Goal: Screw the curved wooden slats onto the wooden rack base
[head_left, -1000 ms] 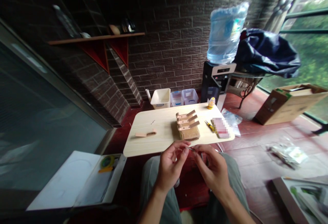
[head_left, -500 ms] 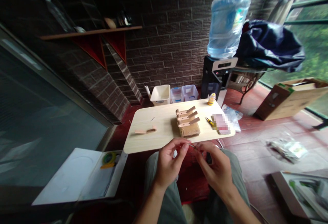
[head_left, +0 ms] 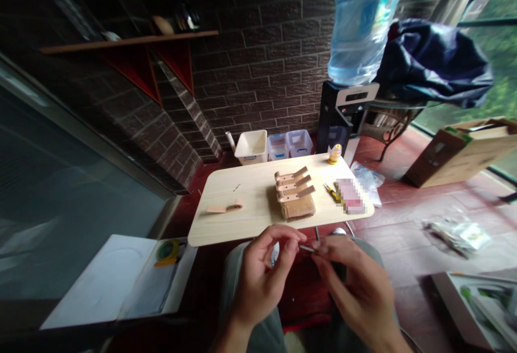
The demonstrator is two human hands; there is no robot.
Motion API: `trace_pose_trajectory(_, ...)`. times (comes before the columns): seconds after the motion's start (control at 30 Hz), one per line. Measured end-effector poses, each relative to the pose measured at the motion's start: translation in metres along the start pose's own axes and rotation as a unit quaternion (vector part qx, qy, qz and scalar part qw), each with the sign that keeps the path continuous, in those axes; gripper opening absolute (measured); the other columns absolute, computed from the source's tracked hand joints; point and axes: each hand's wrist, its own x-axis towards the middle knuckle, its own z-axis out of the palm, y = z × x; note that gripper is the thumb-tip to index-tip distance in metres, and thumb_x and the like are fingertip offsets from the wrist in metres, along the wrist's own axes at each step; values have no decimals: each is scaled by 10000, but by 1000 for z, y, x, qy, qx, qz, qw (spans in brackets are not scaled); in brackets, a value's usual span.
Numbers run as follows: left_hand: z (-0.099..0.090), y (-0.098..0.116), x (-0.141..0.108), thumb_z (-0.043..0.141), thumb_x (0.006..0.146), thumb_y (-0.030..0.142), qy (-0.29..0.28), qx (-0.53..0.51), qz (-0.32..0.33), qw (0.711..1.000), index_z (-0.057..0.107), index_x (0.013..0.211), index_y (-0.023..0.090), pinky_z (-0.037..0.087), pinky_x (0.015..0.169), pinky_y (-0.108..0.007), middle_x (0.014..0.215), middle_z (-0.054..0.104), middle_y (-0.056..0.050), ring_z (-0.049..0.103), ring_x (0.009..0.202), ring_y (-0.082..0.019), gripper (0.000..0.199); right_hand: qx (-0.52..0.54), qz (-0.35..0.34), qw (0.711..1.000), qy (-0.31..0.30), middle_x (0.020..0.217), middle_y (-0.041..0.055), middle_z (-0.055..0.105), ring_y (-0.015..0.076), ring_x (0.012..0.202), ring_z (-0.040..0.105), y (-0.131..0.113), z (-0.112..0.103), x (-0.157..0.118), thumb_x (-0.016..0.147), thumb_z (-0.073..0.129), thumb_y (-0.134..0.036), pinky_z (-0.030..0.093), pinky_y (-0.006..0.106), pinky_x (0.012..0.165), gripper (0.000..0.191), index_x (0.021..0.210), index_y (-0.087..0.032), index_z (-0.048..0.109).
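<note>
A thin metal rod [head_left: 309, 249] is pinched, fingertips closed, between the left hand [head_left: 262, 280] and the right hand [head_left: 359, 286], just off the worktop's [head_left: 250, 225] near edge. Three wooden hooks [head_left: 291, 185] are set in a row on a brown block [head_left: 299, 209]; a fourth hook [head_left: 224, 209] is left apart toward the left edge. The handling of the rod appears unfinished.

Looks forward and down from head height, close above the bare left hand [head_left: 262, 275] and bare right hand [head_left: 359, 286]; faces across the pale, round-cornered rectangular table [head_left: 258, 219] toward the dark brown brick wall [head_left: 258, 68], farther off.
</note>
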Motion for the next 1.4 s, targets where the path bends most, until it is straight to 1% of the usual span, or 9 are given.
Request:
trace_pose_trajectory(0.1,0,11,-1,669,1112,396,-13,18,32,999,809,950,234,607,856,-257,923,792,-57,745,903,-183,268,42,-40,998,-6,1052,48,843,225,1016,838,-4,-8,3,923,723,75,704,351,932,487,1271,-265,721)
trace_pose_trajectory(0.17,-1,11,-1,712,1087,376,-8,32,9,999,829,1057,238,619,874,-271,1001,818,-70,769,954,-203,183,41,-37,998,-20,1072,57,846,226,1034,833,-1,-9,6,927,723,73,700,350,931,478,1273,-258,725)
trace_pose_trajectory(0.27,-2,3,3,770,1049,412,-7,35,-38,999,835,1199,228,635,906,-295,1028,846,-82,797,962,-223,247,27,-22,999,-25,1050,47,844,214,1038,827,8,-7,10,959,710,55,689,341,935,429,1248,-263,728)
trace_pose_trajectory(0.5,7,-3,21,800,1014,509,2,3,-58,998,829,949,190,611,691,-257,822,811,-63,738,708,-173,327,0,-11,1000,-14,1039,45,845,211,1008,833,19,-1,15,984,724,11,691,327,896,363,1209,-274,724)
trace_pose_trajectory(0.7,13,-11,31,734,1044,585,88,9,-28,996,727,865,184,586,640,-230,767,772,-45,664,638,-133,440,-7,5,1000,1,1038,39,839,200,988,835,25,-2,19,995,717,-6,688,317,905,321,1164,-279,734)
trace_pose_trajectory(0.87,9,-18,31,812,1005,512,12,50,-53,997,818,983,183,617,752,-238,898,825,-80,766,808,-181,330,-7,9,1000,-8,1032,23,831,179,988,827,30,-1,20,997,720,-12,674,284,914,310,1159,-276,729)
trace_pose_trajectory(1.07,11,-23,39,822,983,542,71,40,-68,994,813,963,175,599,666,-225,800,818,-60,726,680,-154,368,-20,30,999,2,1046,15,831,158,978,815,40,-1,17,1027,709,-50,661,250,897,268,1154,-286,716)
trace_pose_trajectory(1.17,7,-27,40,877,937,509,30,46,-88,995,843,1014,171,599,670,-243,826,841,-72,733,677,-165,348,-32,42,999,1,1041,21,832,166,957,820,45,-2,16,1028,711,-62,665,254,868,246,1137,-283,723)
trace_pose_trajectory(1.4,1,-38,37,775,1032,458,-8,130,-61,990,801,962,193,594,756,-244,830,815,-48,750,763,-174,276,-46,58,997,-5,1014,13,839,168,933,825,50,-1,14,1034,725,-108,663,241,844,185,1089,-284,728)
